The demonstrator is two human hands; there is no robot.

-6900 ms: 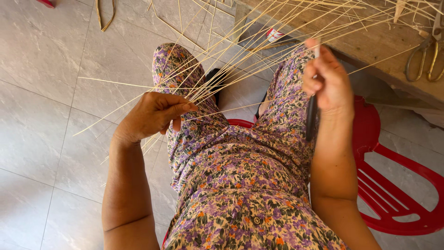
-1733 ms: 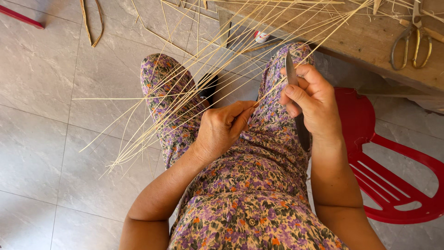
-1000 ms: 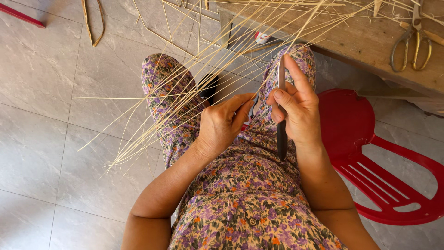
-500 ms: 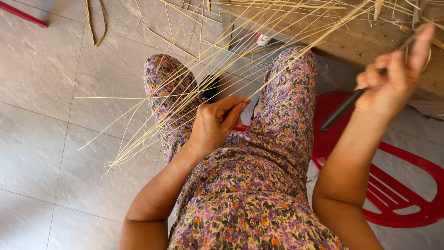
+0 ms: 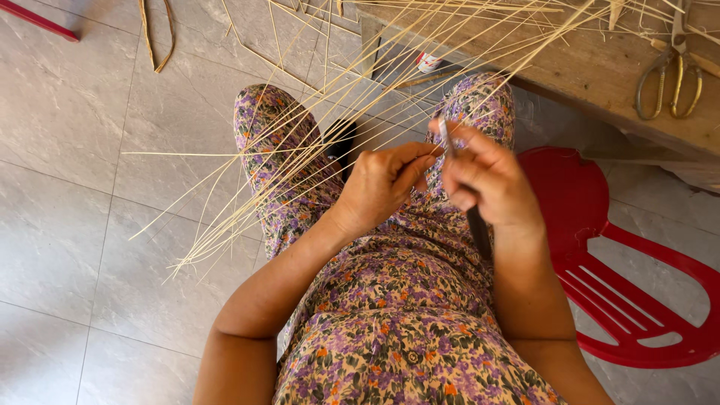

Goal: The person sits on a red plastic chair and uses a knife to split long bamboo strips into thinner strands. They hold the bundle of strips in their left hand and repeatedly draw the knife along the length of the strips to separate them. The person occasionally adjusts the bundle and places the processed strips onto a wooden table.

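Thin pale bamboo strips (image 5: 300, 161) | left hand (image 5: 382, 184) pinches one | right hand (image 5: 484, 176) clamps dark-handled knife (image 5: 476, 225) | step: splitting | next: steady blade.

thin pale bamboo strips (image 5: 285, 161) fanned across lap, knife (image 5: 474, 217) upright

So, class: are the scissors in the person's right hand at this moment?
No: the scissors lie on the wooden bench, while the right hand grips a dark-handled knife.

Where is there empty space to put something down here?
The grey tile floor left of the thin straw strips is bare. It is crowded over the lap, where both hands work the strips, and on the wooden bench with the scissors.
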